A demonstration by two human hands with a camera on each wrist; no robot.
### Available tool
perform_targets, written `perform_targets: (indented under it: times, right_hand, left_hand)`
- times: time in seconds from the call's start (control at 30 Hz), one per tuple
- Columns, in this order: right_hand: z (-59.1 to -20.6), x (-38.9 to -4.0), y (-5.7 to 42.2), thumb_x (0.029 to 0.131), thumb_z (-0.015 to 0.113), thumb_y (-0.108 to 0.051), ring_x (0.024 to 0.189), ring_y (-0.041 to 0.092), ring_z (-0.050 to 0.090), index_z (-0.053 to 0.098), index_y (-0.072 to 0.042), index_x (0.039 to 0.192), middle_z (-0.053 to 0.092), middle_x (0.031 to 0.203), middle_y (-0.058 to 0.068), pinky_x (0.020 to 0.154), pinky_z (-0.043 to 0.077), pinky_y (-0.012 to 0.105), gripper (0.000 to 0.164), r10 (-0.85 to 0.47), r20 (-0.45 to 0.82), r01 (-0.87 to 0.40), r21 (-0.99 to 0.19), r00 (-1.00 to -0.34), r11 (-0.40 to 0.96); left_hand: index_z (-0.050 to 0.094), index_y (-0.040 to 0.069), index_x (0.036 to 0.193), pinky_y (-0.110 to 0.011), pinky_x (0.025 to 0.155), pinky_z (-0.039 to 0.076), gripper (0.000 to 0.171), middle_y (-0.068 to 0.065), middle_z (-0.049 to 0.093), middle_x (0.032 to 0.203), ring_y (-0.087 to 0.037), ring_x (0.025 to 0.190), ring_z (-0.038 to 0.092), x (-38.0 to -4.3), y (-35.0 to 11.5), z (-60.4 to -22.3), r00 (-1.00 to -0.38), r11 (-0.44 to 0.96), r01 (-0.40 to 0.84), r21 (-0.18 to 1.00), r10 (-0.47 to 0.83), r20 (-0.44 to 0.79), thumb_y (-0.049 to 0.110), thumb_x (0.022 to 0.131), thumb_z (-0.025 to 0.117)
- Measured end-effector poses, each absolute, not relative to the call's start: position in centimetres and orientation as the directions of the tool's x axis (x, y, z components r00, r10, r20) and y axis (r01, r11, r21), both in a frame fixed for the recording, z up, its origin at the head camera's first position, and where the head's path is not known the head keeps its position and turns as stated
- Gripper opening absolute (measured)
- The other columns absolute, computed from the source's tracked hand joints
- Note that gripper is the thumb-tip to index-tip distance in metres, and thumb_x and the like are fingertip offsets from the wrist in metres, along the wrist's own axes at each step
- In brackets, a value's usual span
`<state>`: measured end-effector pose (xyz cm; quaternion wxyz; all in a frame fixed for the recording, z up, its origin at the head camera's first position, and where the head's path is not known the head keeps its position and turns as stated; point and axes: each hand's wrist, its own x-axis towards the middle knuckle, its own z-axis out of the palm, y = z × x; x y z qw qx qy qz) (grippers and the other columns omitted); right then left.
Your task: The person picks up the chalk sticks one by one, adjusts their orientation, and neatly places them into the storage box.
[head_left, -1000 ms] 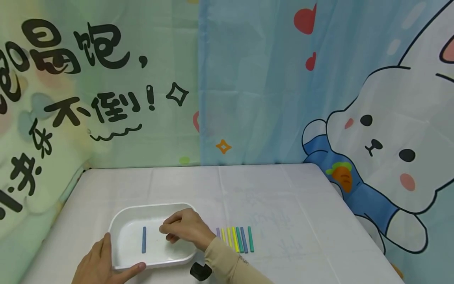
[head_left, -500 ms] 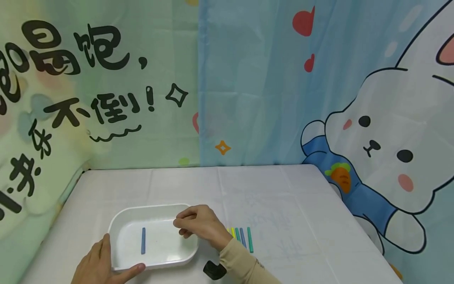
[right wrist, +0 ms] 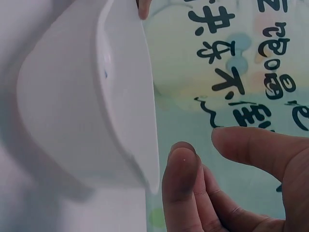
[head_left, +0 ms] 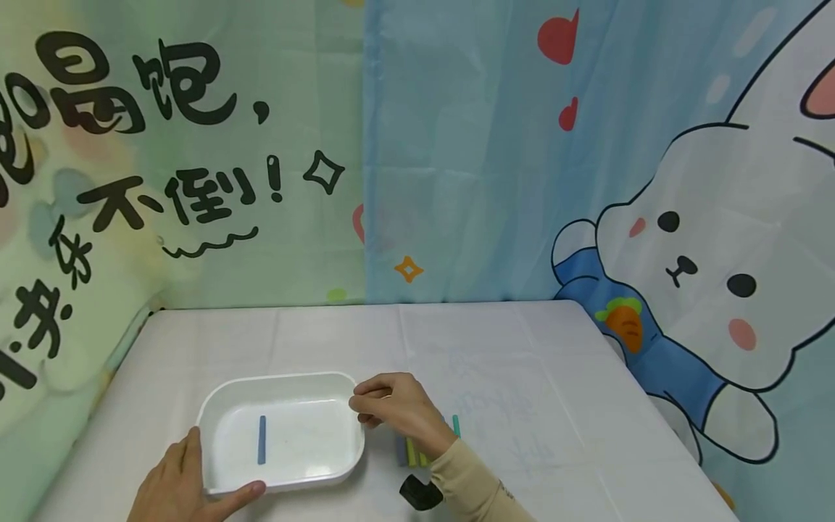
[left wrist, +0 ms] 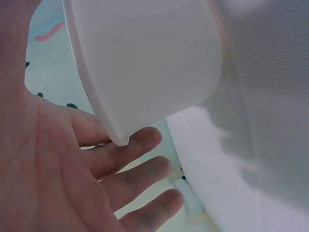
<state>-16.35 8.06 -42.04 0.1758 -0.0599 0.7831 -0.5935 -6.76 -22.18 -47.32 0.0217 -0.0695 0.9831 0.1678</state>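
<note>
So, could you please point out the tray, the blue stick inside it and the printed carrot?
Tray (head_left: 313, 438), head view, bare floor.
Blue stick (head_left: 262, 440), head view, its middle.
Printed carrot (head_left: 626, 326), head view, orange root.

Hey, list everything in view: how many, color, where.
backdrop: two panels, green and blue, behind
lettering: several dark characters, backdrop's left
rabbit print: one, white and blue, backdrop's right
small prints: several, red and orange, on backdrop
table: one, white-covered, lower centre
tray: one, white, on the table
blue stick: one, blue, inside the tray
other sticks: four or more, yellow and green included, right of tray, partly hidden
black object: one, black, lower centre
sleeve: one, beige, right of it
left grip: one, touching tray's left end
right grip: one, near tray's right end, empty
</note>
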Motion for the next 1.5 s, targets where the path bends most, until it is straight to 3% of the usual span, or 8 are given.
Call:
perform_targets:
  times: [0.43, 0.93, 1.27, 1.5]
  right_hand:
    - [-42.8, -17.0, 11.9, 0.089, 0.078, -0.026, 0.083, 0.028, 0.072, 0.07, 0.001, 0.113, 0.073, 0.098, 0.012, 0.078, 0.059, 0.041, 0.036, -0.258, -0.199, 0.116, -0.946, -0.945, 0.304]
    - [-44.0, -16.5, 16.2, 0.091, 0.076, -0.02, 0.079, 0.025, 0.069, 0.068, 0.005, 0.115, 0.071, 0.099, 0.019, 0.075, 0.058, 0.041, 0.035, -0.114, -0.239, 0.185, -0.916, -0.964, 0.356]
    - [-45.6, -16.2, 18.4, 0.087, 0.078, -0.02, 0.072, 0.017, 0.067, 0.072, -0.001, 0.108, 0.07, 0.088, 0.006, 0.069, 0.055, 0.033, 0.029, 0.097, -0.233, 0.247, -0.798, -0.968, 0.549]
    - [-46.3, -16.2, 19.5, 0.087, 0.077, -0.021, 0.068, 0.016, 0.066, 0.072, 0.0, 0.107, 0.07, 0.087, 0.004, 0.067, 0.054, 0.035, 0.029, 0.103, -0.19, 0.213, -0.764, -0.976, 0.609]
  left_hand:
    - [0.029, -0.02, 0.142, -0.059, 0.085, 0.05, 0.134, -0.041, 0.05, 0.124, -0.05, 0.107, 0.057, -6.6, -22.7, -47.6, -0.993, 0.93, -0.108, 0.351, -0.115, 0.0, 0.084, 0.068, 0.071]
    - [0.026, -0.021, 0.144, -0.06, 0.091, 0.048, 0.135, -0.043, 0.046, 0.13, -0.053, 0.114, 0.053, -6.6, -22.2, -47.2, -0.99, 0.928, -0.141, 0.345, -0.126, -0.064, 0.083, 0.07, 0.069]
    - [0.026, -0.021, 0.144, -0.06, 0.09, 0.048, 0.135, -0.042, 0.047, 0.129, -0.053, 0.113, 0.054, -6.5, -22.2, -47.6, -0.993, 0.93, -0.118, 0.347, -0.117, -0.022, 0.083, 0.07, 0.07]
    - [0.024, -0.022, 0.145, -0.061, 0.092, 0.047, 0.136, -0.044, 0.045, 0.131, -0.055, 0.115, 0.053, -6.6, -22.2, -47.2, -0.991, 0.928, -0.133, 0.348, -0.117, -0.067, 0.083, 0.071, 0.068]
